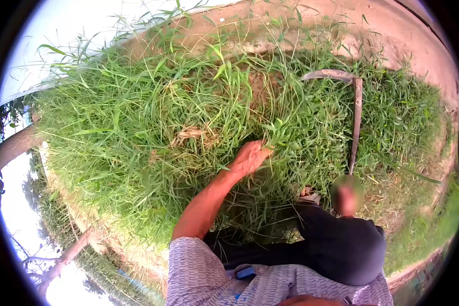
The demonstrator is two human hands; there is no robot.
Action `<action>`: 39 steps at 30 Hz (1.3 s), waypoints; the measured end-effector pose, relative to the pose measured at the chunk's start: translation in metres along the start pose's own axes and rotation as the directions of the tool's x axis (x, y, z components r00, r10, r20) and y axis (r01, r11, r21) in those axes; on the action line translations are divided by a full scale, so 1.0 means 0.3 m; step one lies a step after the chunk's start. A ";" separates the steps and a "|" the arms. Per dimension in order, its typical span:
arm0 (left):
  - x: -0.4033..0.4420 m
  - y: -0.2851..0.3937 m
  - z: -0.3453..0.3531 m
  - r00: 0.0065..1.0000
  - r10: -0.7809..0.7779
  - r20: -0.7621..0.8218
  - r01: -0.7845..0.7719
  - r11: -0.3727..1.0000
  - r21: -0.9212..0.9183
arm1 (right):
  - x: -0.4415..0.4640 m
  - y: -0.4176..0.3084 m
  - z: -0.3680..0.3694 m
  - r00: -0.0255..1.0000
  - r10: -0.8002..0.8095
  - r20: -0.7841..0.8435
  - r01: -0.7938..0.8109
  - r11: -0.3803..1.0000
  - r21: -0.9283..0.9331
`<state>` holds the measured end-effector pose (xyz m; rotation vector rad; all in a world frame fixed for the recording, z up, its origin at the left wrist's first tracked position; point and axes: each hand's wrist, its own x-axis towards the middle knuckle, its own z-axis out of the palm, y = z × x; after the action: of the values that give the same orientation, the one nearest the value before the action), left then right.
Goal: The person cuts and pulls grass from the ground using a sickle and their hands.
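Head view, read as a clock face centred on the left hand (pixel 250 158), shows that hand down among the stems of the tall green grass (pixel 132 117), its fingers looking curled inward; whether they grip a bunch cannot be made out, because blades hide the tips. A sickle (pixel 357 115) stands apart from it, the handle between two and three o'clock, the curved blade towards one o'clock with its point turned to nine. Near four o'clock, at the handle's lower end, a blurred skin-toned patch is probably the right hand (pixel 347 199); how its fingers stand I cannot tell. A dark-clothed knee (pixel 344 250) lies beyond, towards five. The likeliest trouble is a cut: a low sweep towards nine o'clock could catch the left fingers, since the grass masks them. A loose hold might let stems slip, and a careless backswing could reach the knee.
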<state>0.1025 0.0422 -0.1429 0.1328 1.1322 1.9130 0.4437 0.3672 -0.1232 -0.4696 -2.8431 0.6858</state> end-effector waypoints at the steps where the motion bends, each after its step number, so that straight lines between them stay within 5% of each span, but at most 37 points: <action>1: -0.113 0.056 -0.001 0.990 0.121 0.077 -0.113 0.989 -0.097 | 0.069 -0.072 -0.037 0.999 -0.037 -0.016 0.037 0.999 -0.008; 2: -0.193 0.226 0.030 0.980 -0.061 -0.188 0.116 0.948 0.296 | 0.157 -0.146 -0.089 0.995 -0.092 -0.025 0.090 0.995 -0.043; 3: -0.274 0.403 0.066 0.849 -0.258 -0.462 0.518 0.584 0.625 | 0.244 -0.219 -0.141 0.989 -0.146 -0.035 0.143 0.987 -0.079; 4: -0.352 0.587 0.108 0.638 -0.405 -0.655 0.760 0.197 0.619 | 0.331 -0.293 -0.193 0.979 -0.200 -0.044 0.194 0.974 -0.116; 5: -0.551 0.573 -0.040 0.611 -0.403 -0.682 0.758 0.049 0.651 | 0.316 -0.276 -0.179 0.998 0.059 -0.014 -0.055 0.982 0.180; 6: -0.799 0.550 -0.159 0.548 -0.360 -0.755 0.784 -0.095 0.614 | 0.276 -0.253 -0.170 0.951 0.293 0.103 -0.308 0.842 0.444; 7: -1.039 0.552 -0.242 0.704 -0.404 -0.584 0.302 -0.573 0.762 | 0.242 -0.220 -0.152 0.929 0.344 0.133 -0.367 0.817 0.446; 8: -1.233 0.579 -0.337 0.557 -0.411 -0.721 0.389 -0.638 0.664 | 0.214 -0.182 -0.128 0.947 0.303 0.110 -0.322 0.876 0.360; 10: -1.185 0.681 -0.240 0.359 -0.461 -0.812 0.418 -0.698 0.581 | 0.150 -0.111 -0.083 0.974 0.206 0.091 -0.222 0.950 0.222; 13: -0.847 0.731 0.015 0.172 -0.596 -0.784 0.249 -0.744 0.620 | 0.128 -0.037 -0.017 0.993 0.075 0.087 -0.082 0.993 0.085; 14: -0.707 0.732 0.103 0.203 -0.613 -0.764 0.170 -0.746 0.644 | 0.115 -0.014 0.003 0.996 0.038 0.085 -0.042 0.998 0.046; 15: -0.602 0.714 0.189 0.438 -0.426 -0.792 0.264 -0.781 0.566 | 0.103 0.001 0.017 0.996 0.011 0.084 -0.013 1.000 0.013; 16: -0.489 0.732 0.253 0.751 -0.290 -0.593 0.263 -0.692 0.672 | 0.095 0.019 0.034 0.997 -0.013 0.080 0.014 1.000 -0.020; 17: -0.358 0.720 0.269 0.673 -0.343 -0.655 0.217 -0.755 0.619 | 0.085 0.031 0.044 0.996 -0.035 0.080 0.039 0.998 -0.046; 19: -0.150 0.716 0.265 0.885 -0.040 -0.463 0.324 -0.663 0.675 | 0.072 0.056 0.044 0.994 -0.080 0.079 0.087 0.992 -0.095; 22: 0.117 0.699 0.092 0.915 0.377 -0.142 0.359 -0.603 0.712 | 0.029 0.121 0.058 0.982 -0.169 0.080 0.183 0.959 -0.216; 24: 0.267 0.695 0.015 0.878 0.409 -0.248 0.447 -0.519 0.728 | -0.006 0.184 0.062 0.960 -0.259 0.110 0.281 0.907 -0.315; 26: 0.362 0.650 -0.018 0.858 0.442 -0.264 0.456 -0.416 0.787 | 0.021 0.157 0.078 0.992 -0.112 0.053 0.118 0.984 -0.130; 28: 0.438 0.614 -0.004 0.798 0.402 -0.448 0.561 -0.224 0.797 | 0.040 0.105 0.067 0.999 -0.030 0.029 0.032 0.999 -0.038; 29: 0.459 0.580 -0.040 0.756 0.491 -0.433 0.571 -0.173 0.802 | 0.059 0.049 0.038 0.895 0.401 0.196 -0.441 0.862 0.251; 30: 0.460 0.580 -0.042 0.758 0.489 -0.432 0.570 -0.174 0.803 | 0.062 0.018 0.020 0.595 0.657 0.463 -0.802 0.444 0.399; 32: 0.451 0.578 -0.052 0.802 0.468 -0.371 0.530 -0.270 0.804 | 0.080 -0.008 0.024 0.639 0.645 0.419 -0.763 0.462 0.453; 34: 0.448 0.554 -0.092 0.798 0.528 -0.290 0.495 -0.301 0.815 | 0.164 -0.113 -0.047 0.533 0.719 0.447 -0.825 0.324 0.464; 36: 0.458 0.543 -0.122 0.820 0.558 -0.130 0.408 -0.409 0.816 | 0.156 -0.096 -0.031 0.524 0.735 0.430 -0.839 0.358 0.411; 39: 0.471 0.529 -0.159 0.794 0.600 -0.095 0.358 -0.337 0.871 | 0.181 -0.130 -0.058 0.445 0.762 0.471 -0.877 0.262 0.403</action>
<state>-0.1062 0.0831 -0.0966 0.6864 3.1666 0.2658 0.3870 0.3601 -0.0842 -1.9013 -2.0225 1.8114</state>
